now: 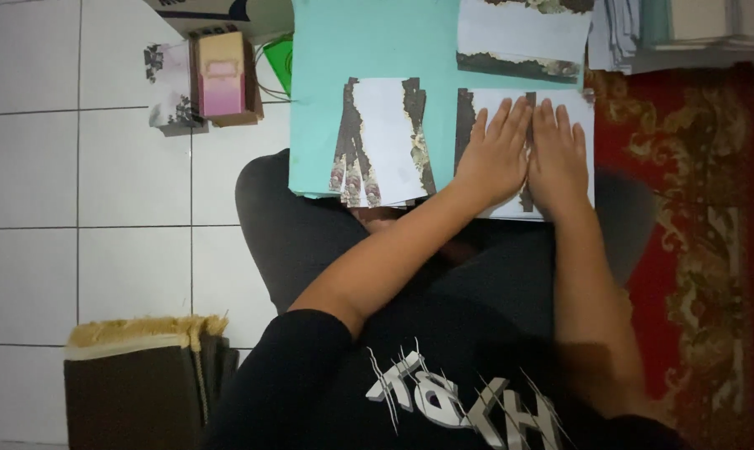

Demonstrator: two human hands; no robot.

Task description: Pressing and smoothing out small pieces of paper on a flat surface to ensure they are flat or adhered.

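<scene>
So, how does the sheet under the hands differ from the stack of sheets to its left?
The sheet lies single and flat, with the left hand and right hand pressed on it side by side; the stack is untouched. The stack is fanned at its lower edge, showing several layers; the sheet shows one. Both are white with dark patterned borders and rest on the turquoise board.

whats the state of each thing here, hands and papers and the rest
left hand: flat, palm down on white sheet under hands
right hand: flat beside the left, same sheet
white sheet under hands: flat on teal paper board
fanned stack of dark-edged white sheets: spread, overlapping
teal paper board: flat over the lap
small brown cardboard box: open, pink card upright inside
folded dark rug with yellow fringe: folded on tiles
</scene>
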